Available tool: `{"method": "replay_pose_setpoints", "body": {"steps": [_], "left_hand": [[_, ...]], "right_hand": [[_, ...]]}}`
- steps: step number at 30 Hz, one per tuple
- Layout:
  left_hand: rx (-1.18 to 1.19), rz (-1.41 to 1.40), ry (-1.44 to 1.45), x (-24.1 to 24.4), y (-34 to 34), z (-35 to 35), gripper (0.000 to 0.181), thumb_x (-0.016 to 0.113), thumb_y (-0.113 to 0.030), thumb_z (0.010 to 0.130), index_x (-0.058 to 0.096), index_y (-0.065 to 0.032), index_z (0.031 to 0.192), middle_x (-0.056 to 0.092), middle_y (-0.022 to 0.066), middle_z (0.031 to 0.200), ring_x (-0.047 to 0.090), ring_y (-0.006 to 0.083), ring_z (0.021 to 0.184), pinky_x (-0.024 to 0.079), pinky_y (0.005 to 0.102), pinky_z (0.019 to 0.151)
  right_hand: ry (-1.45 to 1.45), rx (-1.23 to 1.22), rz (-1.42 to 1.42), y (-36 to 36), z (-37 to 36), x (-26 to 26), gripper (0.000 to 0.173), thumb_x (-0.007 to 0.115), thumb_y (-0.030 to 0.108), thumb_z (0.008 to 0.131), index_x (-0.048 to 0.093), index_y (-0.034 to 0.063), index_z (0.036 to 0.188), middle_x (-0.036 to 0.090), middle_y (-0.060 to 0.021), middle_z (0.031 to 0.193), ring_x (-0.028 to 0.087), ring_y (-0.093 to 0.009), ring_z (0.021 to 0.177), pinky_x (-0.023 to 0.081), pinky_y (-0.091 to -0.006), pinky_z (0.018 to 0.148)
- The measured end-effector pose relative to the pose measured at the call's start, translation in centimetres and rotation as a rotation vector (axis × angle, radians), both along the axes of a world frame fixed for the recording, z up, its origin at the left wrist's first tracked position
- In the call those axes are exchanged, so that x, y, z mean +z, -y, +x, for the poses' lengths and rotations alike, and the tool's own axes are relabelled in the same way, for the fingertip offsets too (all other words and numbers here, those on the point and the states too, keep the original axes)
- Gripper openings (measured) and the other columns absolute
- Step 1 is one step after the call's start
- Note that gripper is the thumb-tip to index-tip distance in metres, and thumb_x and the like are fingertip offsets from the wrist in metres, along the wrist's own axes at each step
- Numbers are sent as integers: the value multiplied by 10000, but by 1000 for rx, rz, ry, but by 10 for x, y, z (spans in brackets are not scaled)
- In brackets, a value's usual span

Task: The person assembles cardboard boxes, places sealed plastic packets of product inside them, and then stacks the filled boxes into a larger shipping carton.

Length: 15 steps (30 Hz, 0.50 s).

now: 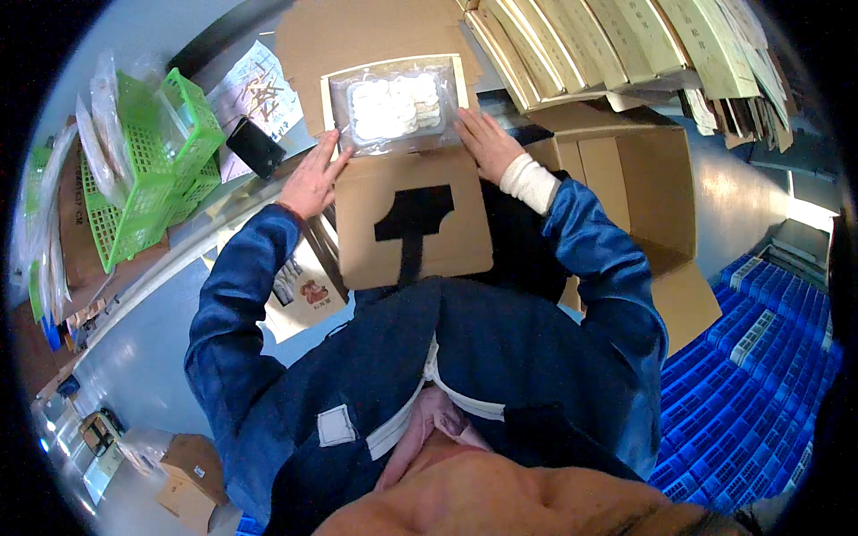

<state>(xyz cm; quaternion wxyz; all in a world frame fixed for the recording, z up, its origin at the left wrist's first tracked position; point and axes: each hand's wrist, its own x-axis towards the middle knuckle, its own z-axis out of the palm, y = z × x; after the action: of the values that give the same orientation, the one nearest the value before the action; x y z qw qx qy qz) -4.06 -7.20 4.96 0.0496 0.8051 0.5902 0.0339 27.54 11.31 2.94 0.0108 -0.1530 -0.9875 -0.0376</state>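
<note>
In front of me lies an opened shallow box [460,84] with pale walls. Inside it sits a clear plastic-wrapped tray [395,107] filled with white, roundish pieces, too bright to identify. A brown cardboard panel [362,261] reaches from the box towards my body, bearing a black T-like mark or shadow. My left hand [312,175] rests at the box's near left corner, thumb apart from the fingers. Across from it, my right hand [488,144] lies with extended fingers against the near right corner. A pale band wraps the right wrist.
Green plastic baskets [151,154] holding plastic bags stand left, near a black phone [256,147] and a marked paper sheet [285,94]. Pale boxes [603,47] line the upper right. An open carton [660,187] is at right, above stacked blue boxes [744,402]. A printed box [308,295] lies below my left hand.
</note>
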Motion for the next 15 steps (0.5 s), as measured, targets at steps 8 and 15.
{"method": "replay_pose_setpoints", "body": {"steps": [8, 15], "left_hand": [[627, 83, 763, -4, -67, -18, 675, 600, -236, 812, 237, -79, 1359, 425, 280, 1238, 425, 374, 1164, 352, 375, 964], [443, -3, 320, -8, -147, -23, 629, 694, -271, 702, 432, -41, 1225, 395, 256, 1261, 403, 398, 1152, 337, 421, 963]], "right_hand": [[-318, -447, -672, -38, -24, 23, 617, 616, 357, 771, 364, 77, 1260, 541, -238, 1085, 539, -372, 971, 449, -403, 833], [-86, -406, -161, -80, -81, 7, 768, 552, 541, 758, 386, 15, 1291, 207, -174, 1428, 159, -310, 1334, 129, -402, 1087]]}}
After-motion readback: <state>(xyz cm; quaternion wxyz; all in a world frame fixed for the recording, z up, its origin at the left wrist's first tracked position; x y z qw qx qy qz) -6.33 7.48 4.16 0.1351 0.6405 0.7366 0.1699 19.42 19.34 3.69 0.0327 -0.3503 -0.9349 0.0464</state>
